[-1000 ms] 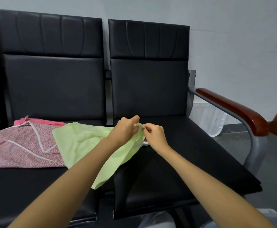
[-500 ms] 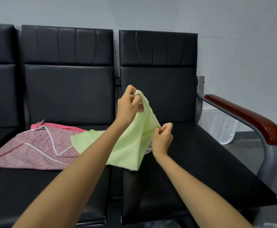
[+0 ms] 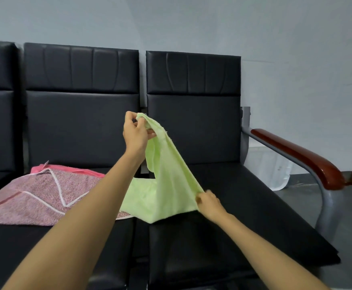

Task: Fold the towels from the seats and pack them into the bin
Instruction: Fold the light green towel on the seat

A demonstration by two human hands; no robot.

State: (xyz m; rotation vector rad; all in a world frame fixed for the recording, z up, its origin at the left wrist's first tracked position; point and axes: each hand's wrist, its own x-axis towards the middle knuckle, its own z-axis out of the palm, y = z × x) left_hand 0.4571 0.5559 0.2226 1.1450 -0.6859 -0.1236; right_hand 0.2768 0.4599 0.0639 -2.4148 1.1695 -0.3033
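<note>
A light green towel (image 3: pixel 166 181) hangs stretched between my hands above the black seats. My left hand (image 3: pixel 136 133) pinches its top corner, raised in front of the gap between two backrests. My right hand (image 3: pixel 209 203) grips the towel's lower edge low over the right seat (image 3: pixel 244 206). The rest of the green towel droops onto the seat edge. A pink patterned towel (image 3: pixel 39 197) with white trim lies spread on the middle seat, with a plain pink one (image 3: pixel 74 169) showing behind it. No bin is in view.
Three black padded seats stand in a row against a grey wall. A grey metal armrest with a reddish wooden top (image 3: pixel 300 155) bounds the right seat. A clear plastic bag (image 3: pixel 273 170) lies on the floor behind it.
My left hand stays raised with the towel's corner. My right hand has slid down and to the right along the edge, pulling the towel taut.
</note>
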